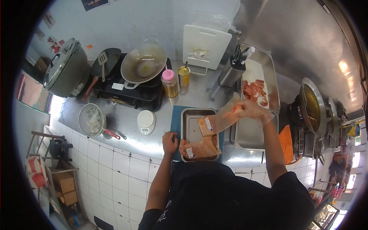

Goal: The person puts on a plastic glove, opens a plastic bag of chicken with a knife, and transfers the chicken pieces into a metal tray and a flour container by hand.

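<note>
My right hand [253, 111], in a clear plastic glove, grips the upper end of a clear plastic bag of meat [206, 126]. The bag slants down to the left, and its labelled lower end hangs over a metal tray [184, 122]. Another labelled bag of meat [200, 148] lies across the near part of the tray. Beside the tray's left rim, my left hand [169, 143] rests on the edge of a blue board [176, 115]. It holds nothing that I can see, with its fingers bent and the thumb apart from them.
Raw meat pieces [254, 92] lie in a long metal pan [271, 69] at the back right, behind a second metal pan [251, 134]. A knife block [232, 73], pink-lidded jar [169, 83], opened can [184, 76], white scale [146, 122], strainer [92, 119] and stove with wok [143, 63] stand around.
</note>
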